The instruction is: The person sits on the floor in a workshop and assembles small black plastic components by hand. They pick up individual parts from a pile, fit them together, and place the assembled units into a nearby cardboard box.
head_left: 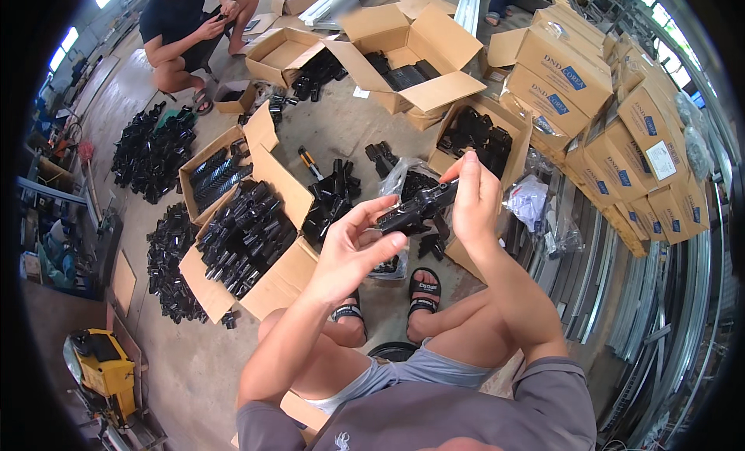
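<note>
In front of my knees I hold a glossy black plastic part (415, 212), long and tilted up to the right. My left hand (353, 249) grips its lower left end between thumb and fingers. At its upper right end, my right hand (475, 203) has its fingers closed on the tip; what lies under those fingers is hidden. Just beyond are a clear plastic bag (398, 176) and a heap of similar black parts (334, 199). A tool with an orange and black handle (310, 163) lies behind that heap.
Open cartons of black parts stand left (283, 189) and right (515, 150). Loose black piles (155, 152) cover the floor at left. Stacked closed cartons (563, 67) and long metal profiles (621, 288) line the right. A person (182, 32) squats far left; a yellow machine (107, 373) stands near left.
</note>
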### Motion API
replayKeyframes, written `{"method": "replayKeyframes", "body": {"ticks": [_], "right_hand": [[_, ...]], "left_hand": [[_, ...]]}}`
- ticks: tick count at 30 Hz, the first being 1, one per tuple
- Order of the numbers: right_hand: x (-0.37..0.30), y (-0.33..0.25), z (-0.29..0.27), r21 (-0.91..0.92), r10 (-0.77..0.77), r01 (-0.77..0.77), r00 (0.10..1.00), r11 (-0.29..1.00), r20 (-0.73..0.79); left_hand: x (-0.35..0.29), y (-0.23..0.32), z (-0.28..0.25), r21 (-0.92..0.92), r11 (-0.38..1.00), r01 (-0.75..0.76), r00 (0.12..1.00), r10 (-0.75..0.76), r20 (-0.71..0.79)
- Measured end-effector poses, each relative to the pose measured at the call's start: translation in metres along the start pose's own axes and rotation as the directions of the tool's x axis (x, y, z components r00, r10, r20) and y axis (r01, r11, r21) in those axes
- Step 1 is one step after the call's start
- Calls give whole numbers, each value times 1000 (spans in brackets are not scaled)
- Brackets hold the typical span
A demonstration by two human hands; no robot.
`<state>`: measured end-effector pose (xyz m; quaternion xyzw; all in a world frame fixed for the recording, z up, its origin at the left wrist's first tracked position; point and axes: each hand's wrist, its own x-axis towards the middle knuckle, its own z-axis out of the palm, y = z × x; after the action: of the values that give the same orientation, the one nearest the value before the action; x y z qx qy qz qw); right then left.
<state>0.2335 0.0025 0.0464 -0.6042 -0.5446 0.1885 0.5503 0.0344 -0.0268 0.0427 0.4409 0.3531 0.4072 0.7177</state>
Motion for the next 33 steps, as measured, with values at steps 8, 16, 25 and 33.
{"method": "replayKeyframes", "body": {"ticks": [8,16,25,33], "right_hand": [[-13,4,9,152,122,-121,993,981,7],[-23,5,6,352,62,-197,931,915,359],[-22,-5,4,167,-216,146,801,975,558],[-37,-6,8,127,-169,120,843,985,510]], "left_hand": [[5,-8,-2,151,969,-195,960,220,-172],[5,1,-22,142,972,-189,942,220,-253],[5,8,-33,81,966,-244,925,257,-281],[11,-3,-20,-144,947,-289,896,214,-390]]}}
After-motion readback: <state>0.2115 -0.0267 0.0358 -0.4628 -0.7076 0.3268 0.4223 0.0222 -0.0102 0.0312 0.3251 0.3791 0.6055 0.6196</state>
